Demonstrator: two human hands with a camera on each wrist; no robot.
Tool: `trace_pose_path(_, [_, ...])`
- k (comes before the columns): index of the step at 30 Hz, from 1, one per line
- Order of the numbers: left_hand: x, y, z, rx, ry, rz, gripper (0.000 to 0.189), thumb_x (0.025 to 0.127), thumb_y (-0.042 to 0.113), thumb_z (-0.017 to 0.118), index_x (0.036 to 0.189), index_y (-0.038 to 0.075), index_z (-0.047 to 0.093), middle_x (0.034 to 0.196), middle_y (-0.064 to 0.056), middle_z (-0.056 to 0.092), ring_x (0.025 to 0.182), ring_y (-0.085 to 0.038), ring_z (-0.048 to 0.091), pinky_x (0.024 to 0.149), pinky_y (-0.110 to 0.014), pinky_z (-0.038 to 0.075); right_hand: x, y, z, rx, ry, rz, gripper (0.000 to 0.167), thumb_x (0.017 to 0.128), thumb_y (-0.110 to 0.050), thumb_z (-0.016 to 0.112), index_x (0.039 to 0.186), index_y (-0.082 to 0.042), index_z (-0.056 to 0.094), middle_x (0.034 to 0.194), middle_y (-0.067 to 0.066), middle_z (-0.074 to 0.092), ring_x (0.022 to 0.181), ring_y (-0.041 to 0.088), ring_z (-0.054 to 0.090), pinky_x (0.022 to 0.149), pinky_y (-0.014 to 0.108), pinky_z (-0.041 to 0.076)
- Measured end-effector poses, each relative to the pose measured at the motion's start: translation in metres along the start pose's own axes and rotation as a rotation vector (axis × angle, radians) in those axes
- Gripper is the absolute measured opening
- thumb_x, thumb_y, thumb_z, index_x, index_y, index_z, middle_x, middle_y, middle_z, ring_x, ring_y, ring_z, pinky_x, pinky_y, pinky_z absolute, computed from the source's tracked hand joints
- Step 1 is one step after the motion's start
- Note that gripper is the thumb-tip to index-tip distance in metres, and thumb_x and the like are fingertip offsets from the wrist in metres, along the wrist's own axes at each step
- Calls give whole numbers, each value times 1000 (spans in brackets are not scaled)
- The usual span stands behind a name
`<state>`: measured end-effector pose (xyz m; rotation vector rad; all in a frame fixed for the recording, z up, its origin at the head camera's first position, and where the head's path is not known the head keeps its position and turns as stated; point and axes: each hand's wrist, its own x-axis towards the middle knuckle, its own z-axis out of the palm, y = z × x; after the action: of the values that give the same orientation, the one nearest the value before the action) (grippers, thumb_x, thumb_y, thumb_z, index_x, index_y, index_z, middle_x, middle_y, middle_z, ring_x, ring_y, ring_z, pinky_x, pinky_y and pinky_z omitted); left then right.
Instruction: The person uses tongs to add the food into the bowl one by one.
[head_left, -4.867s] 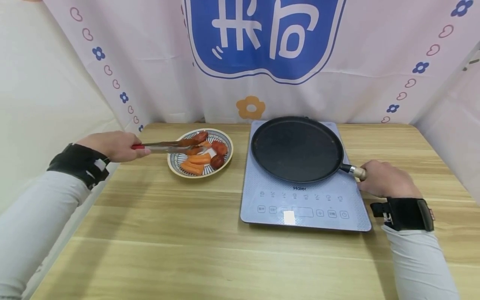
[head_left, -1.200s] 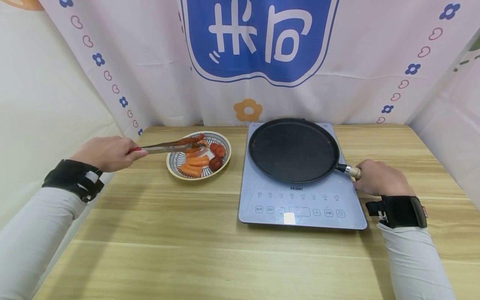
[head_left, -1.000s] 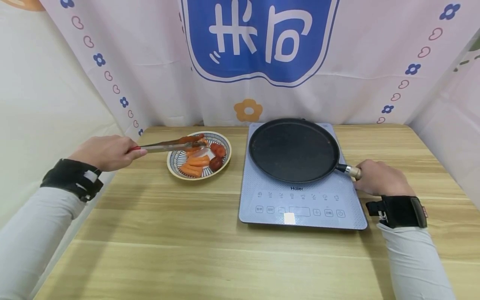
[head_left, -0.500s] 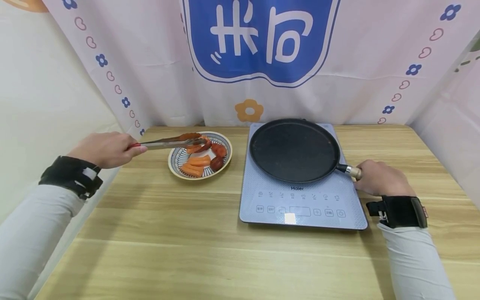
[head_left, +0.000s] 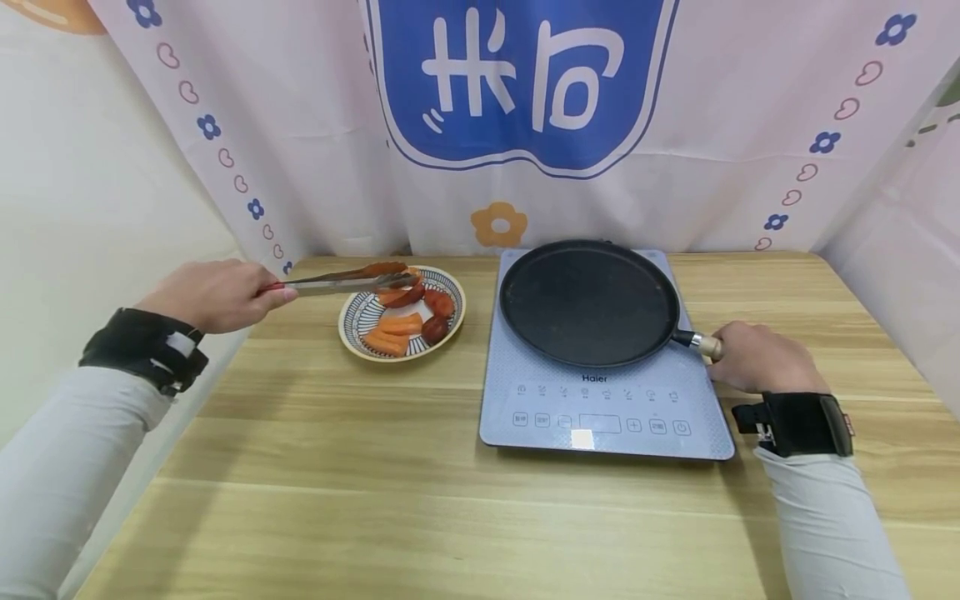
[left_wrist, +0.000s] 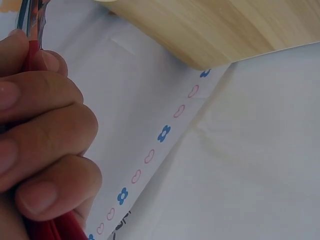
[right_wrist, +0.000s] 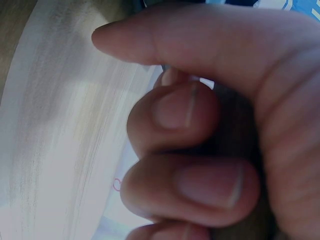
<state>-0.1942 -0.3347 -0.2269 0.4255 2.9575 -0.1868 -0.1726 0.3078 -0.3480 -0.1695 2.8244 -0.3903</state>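
My left hand point(head_left: 206, 296) holds metal tongs point(head_left: 322, 289) with red handles; in the left wrist view its fingers point(left_wrist: 55, 117) curl round a red grip point(left_wrist: 57, 229). The tong tips hang over the back of a patterned plate point(head_left: 356, 321), above a dark red piece of food point(head_left: 407, 297). Whether they touch any food I cannot tell. Orange sticks point(head_left: 388, 342) and round red pieces point(head_left: 434, 330) lie on the plate. My right hand point(head_left: 765, 358) grips the wooden handle point(head_left: 708, 346) of a flat black pan point(head_left: 588, 304); the right wrist view shows its curled fingers point(right_wrist: 175, 115).
Beneath the pan is a pale Haier induction cooker point(head_left: 498, 400), to the right of the plate. Both stand at the back of a wooden table point(head_left: 337, 467). A printed white curtain point(head_left: 322, 167) hangs directly behind, and a white wall point(head_left: 75, 167) borders the left side.
The tongs have risen slightly off the plate, and the dark red piece beneath them shows more fully. Right hand, pan and cooker have stayed in place over the last second.
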Motion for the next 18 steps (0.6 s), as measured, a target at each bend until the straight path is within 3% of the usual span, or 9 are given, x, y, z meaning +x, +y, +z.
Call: trace_pose_path(18, [2,10,-17,9,-3,-18,46,111,49,47,91,11,64,74,-2,53,68,-20,53,60,-35,38,-1,0,0,-2,10,-12,30,91,-15,67,70,-16,45,68,-1,41,63,20,47,56,34,34])
